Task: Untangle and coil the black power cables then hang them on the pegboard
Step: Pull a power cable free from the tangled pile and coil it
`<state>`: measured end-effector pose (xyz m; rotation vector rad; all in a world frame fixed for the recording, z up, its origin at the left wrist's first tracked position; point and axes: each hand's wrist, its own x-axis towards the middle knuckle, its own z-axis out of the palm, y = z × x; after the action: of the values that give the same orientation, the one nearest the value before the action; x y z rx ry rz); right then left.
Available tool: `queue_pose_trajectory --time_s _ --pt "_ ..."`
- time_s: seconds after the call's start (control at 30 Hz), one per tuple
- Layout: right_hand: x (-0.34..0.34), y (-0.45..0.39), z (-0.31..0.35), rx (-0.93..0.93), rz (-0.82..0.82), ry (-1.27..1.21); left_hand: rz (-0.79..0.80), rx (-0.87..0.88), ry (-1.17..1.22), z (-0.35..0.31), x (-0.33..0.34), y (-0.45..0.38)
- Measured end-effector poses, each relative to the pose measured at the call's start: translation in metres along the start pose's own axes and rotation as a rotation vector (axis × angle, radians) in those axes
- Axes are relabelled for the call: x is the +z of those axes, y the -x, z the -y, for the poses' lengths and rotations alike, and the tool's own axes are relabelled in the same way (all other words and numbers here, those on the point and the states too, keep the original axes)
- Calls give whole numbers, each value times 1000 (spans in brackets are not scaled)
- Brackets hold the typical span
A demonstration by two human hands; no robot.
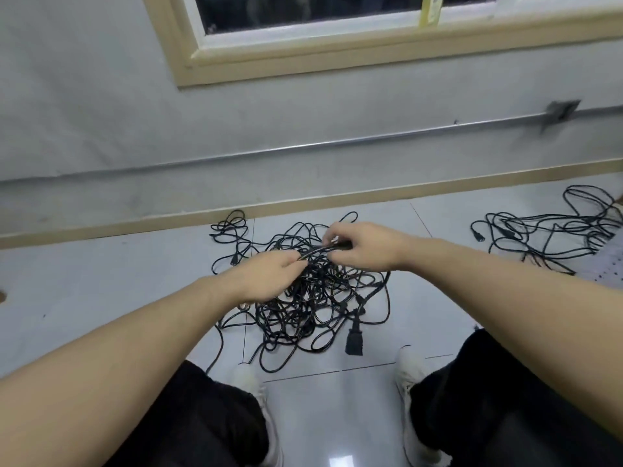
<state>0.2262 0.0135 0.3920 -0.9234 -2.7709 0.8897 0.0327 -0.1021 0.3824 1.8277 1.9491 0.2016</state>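
Black cables [303, 298] tangled on white tiled floor [101, 281] below window [303, 28]; both hands pinch strands.

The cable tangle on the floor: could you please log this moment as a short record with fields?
setting: tiled floor below a wall with a window
main pile: black cables tangled between the feet
second pile: looser cables at far right
left hand: holds strands at the pile's top
right hand: fingers pinch a cable end above the pile
loose plug: lies at the pile's near edge
coiled cables: none visible
pegboard: possibly the dotted panel at the right edge; unclear
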Motion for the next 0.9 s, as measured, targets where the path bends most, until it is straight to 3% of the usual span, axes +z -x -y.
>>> queue_pose_trajectory --time_s 0.1,0.2,0.37,0.57,0.67,0.77,0.9 --pt "16 -14 7 -55 51 68 41 14 -15 -5 -1 -15" --pt "21 -17 -4 -63 -48 68 91 84 82 -1 6 -24" --pt "18 -1 -42 61 -239 -316 80 100 342 27 34 -34" --pt "1 7 -88 180 -316 -406 153 37 325 66 47 -48" --pt "-13 17 -115 271 -324 -331 41 -45 292 79 40 -57" --pt "-13 21 -134 392 -167 -255 -95 -52 268 75 38 -63" --pt "-7 8 -126 385 -109 -391 -221 -65 233 53 33 -74"
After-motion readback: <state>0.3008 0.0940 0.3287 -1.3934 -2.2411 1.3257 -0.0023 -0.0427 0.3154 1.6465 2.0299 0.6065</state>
